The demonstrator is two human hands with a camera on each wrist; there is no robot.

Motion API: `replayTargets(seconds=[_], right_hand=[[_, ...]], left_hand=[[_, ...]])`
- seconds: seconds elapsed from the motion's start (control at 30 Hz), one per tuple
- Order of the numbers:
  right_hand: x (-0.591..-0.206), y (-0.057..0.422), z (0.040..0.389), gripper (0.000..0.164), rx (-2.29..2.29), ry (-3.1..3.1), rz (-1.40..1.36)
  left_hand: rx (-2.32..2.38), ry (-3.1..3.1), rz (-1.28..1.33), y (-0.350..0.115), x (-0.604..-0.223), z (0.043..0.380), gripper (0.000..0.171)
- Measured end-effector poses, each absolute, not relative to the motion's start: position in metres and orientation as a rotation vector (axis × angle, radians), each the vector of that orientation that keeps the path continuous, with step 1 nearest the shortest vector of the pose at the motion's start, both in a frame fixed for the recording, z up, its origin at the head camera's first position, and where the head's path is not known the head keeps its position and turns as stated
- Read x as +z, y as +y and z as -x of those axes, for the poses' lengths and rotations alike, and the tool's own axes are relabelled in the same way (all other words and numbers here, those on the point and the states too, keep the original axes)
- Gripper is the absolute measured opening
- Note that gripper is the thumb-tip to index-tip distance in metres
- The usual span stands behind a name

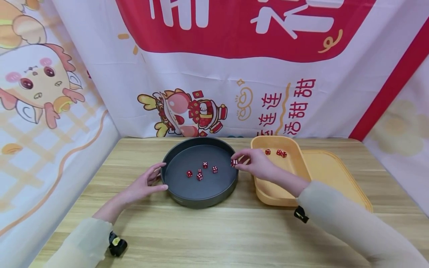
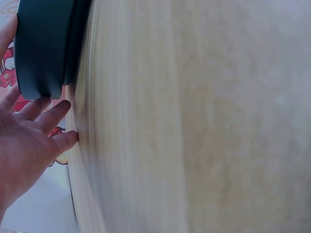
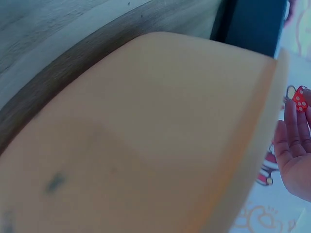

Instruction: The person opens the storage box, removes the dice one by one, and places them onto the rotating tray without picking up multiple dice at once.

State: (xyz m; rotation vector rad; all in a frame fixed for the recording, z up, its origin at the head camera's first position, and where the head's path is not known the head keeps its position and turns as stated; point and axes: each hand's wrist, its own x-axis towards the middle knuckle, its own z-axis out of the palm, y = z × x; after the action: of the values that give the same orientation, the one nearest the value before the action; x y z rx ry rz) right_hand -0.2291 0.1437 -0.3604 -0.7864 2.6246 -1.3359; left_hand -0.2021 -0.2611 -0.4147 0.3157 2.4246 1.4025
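Note:
A round dark grey pan [image 1: 201,193] stands on the table, with several red dice [image 1: 199,176] lying on its bottom. My left hand [image 1: 147,183] rests against the pan's left side, thumb and fingers spread along the wall; in the left wrist view, its fingertips [image 2: 60,107] are near the pan's underside. Over the pan's right rim, my right hand [image 1: 256,163] pinches a red die [image 1: 234,163] between thumb and fingertips. The right wrist view also shows this die [image 3: 300,99] with white dots. Below the right forearm is an orange-yellow box [image 1: 273,197] with several red dice at its far end.
A flat yellow lid [image 1: 330,167] lies to the right of the box. The wooden table [image 1: 201,234] ends at a hanging printed cloth [image 1: 234,74] behind the pan. Another printed cloth [image 1: 67,149] hangs along the left side.

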Motion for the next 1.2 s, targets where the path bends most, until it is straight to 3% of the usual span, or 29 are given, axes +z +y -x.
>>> replayTargets(seconds=[0.7,1.2], right_hand=[[-0.379,0.075,0.241,0.023,-0.983,2.618,0.865],[-0.383,0.059,0.251,0.022,-0.964,2.614,0.82]], left_hand=[[1.397,2.419,-0.285,-0.26,-0.412,0.201,0.081],[1.403,2.433,-0.314,-0.261,-0.414,0.202,0.078]])
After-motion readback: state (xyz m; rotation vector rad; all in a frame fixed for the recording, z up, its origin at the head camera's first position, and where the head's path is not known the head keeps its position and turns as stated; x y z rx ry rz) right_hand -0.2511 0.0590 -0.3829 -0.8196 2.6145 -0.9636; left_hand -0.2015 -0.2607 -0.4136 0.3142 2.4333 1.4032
